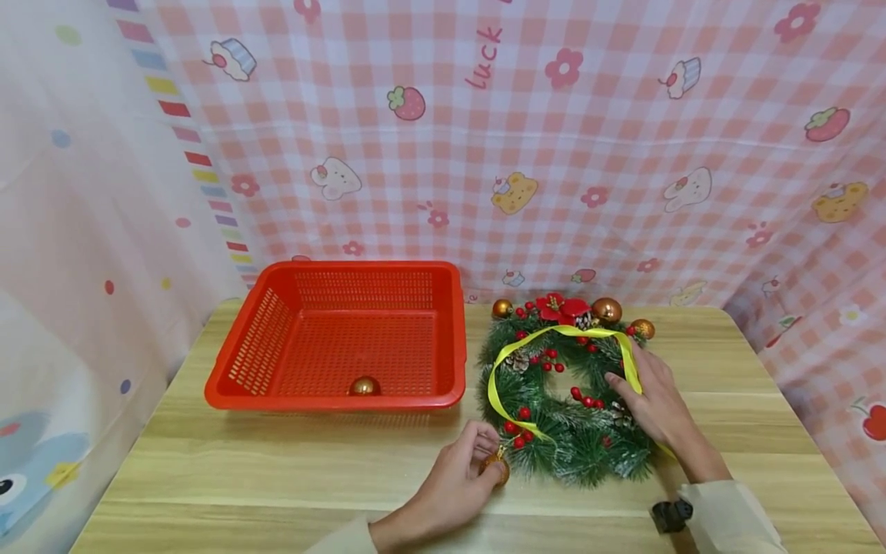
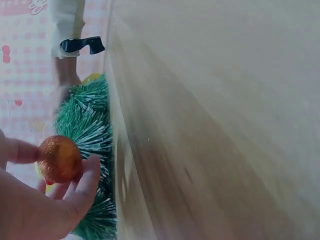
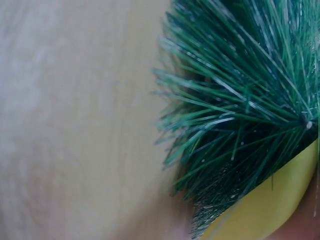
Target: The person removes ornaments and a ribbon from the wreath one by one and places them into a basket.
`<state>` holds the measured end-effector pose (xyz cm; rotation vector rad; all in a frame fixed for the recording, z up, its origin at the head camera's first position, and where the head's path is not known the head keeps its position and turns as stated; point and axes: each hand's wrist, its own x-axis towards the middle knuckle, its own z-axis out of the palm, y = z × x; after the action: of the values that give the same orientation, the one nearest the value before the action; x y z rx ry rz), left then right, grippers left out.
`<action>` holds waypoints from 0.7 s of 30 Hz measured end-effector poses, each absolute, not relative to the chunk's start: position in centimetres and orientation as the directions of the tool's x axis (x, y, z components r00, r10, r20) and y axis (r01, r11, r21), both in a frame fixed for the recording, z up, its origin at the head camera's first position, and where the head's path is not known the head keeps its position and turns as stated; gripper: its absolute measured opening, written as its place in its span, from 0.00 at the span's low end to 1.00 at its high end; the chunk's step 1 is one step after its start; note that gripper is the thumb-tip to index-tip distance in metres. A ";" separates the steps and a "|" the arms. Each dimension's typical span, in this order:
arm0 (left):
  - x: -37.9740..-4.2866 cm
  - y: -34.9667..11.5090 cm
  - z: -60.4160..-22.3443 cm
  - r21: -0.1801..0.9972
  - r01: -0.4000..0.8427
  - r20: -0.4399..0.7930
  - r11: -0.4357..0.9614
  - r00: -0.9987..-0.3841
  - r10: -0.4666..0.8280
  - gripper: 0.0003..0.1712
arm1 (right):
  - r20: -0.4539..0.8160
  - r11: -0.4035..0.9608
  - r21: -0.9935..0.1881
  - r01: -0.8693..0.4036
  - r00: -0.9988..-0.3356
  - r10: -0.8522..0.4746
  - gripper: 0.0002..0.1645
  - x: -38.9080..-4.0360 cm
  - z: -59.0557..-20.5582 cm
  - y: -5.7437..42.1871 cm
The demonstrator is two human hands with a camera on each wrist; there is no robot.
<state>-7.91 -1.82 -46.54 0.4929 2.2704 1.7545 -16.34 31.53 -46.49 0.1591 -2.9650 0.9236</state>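
Note:
My left hand [image 1: 457, 477] pinches a glittery orange-gold bauble [image 2: 60, 159] between thumb and fingers, by the front left edge of a green Christmas wreath [image 1: 588, 454]. In the head view, the bauble's small gold cap points up toward the wreath's red berries. My right hand [image 1: 654, 400] is at the wreath's right side, with a yellow ribbon [image 1: 494, 385] running between its thumb and fingers. That ribbon loops over the top and down the left of the wreath. Pine cones, a red flower [image 1: 562, 308] and more baubles [image 1: 606, 310] decorate the wreath.
A red plastic basket [image 1: 453, 338] with perforated walls stands left of the wreath, with one shiny gold bauble [image 1: 364, 385] inside. Both are on a light wooden table [image 1: 277, 477]. A pink checked cloth [image 1: 450, 138] hangs behind the table.

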 end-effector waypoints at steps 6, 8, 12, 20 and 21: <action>-8.2 -1.1 -46.6 0.975 0.049 -0.036 0.218 -0.928 0.370 0.12 | 0.061 0.817 -0.566 -0.108 -0.994 -0.089 0.47 -16.4 -46.5 31.6; -8.2 -0.9 -46.5 0.974 0.043 -0.043 0.225 -0.930 0.364 0.12 | 0.061 0.818 -0.565 -0.108 -0.994 -0.089 0.47 -16.4 -46.5 31.5; -8.1 -0.9 -46.0 0.966 0.069 -0.025 0.250 -0.935 0.353 0.13 | 0.066 0.818 -0.565 -0.113 -0.994 -0.091 0.47 -16.4 -46.5 31.5; -8.0 -0.5 -46.0 0.962 0.059 -0.039 0.266 -0.937 0.348 0.10 | 0.060 0.819 -0.564 -0.109 -0.994 -0.091 0.47 -16.2 -46.2 31.5; -8.0 -0.4 -46.0 0.961 0.057 -0.042 0.270 -0.937 0.348 0.10 | 0.058 0.819 -0.563 -0.108 -0.994 -0.091 0.47 -16.2 -46.2 31.5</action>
<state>-7.96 -0.41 -45.99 0.3752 2.2966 1.7219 -16.22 31.46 -46.23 0.1623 -2.9692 0.9223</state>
